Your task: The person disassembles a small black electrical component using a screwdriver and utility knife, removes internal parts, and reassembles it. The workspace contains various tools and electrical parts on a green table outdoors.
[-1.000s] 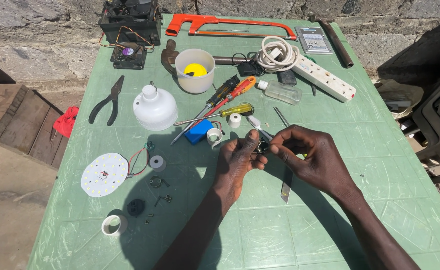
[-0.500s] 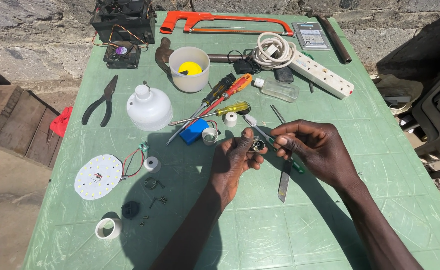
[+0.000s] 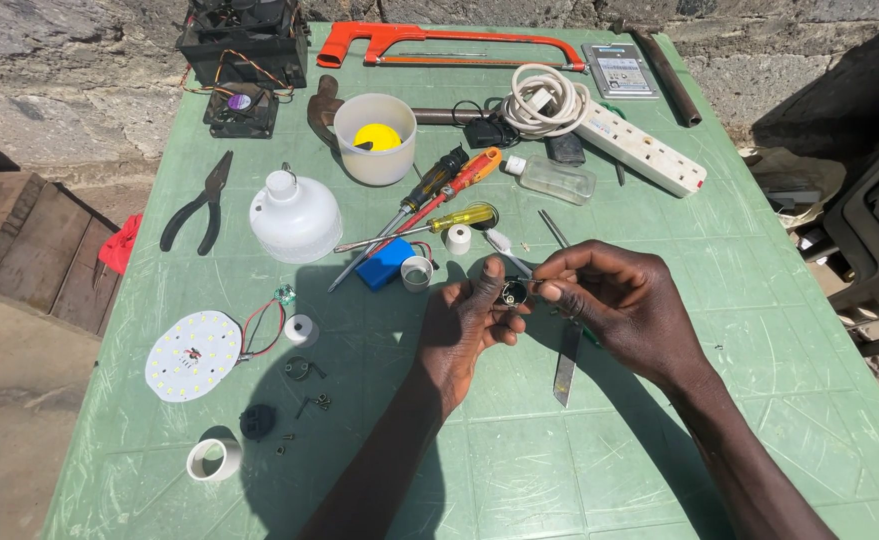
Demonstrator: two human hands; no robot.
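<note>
I am holding a small round dark metal-rimmed component, probably a lamp base fitting, just right of the frame's centre, above the green plastic tiled surface. My left hand is closed around it, thumb up along its left side and fingers curled beneath. My right hand is pinched shut at the fingertips on the component's right edge; whether a thin wire is caught in that pinch is too small to tell.

Handling judgement: the component is looking light, rigid and small, with a smooth rim likely to slip. I am judging the outer rim the place to grip, keeping pressure off any fine leads, which would bend or snap easily.

A flat grey metal blade is lying on the surface directly below my right hand. Left of my hands, a blue block-shaped part and a small white ring are lying close together. In the lower left, a round white LED board is trailing red and black wires.
</note>
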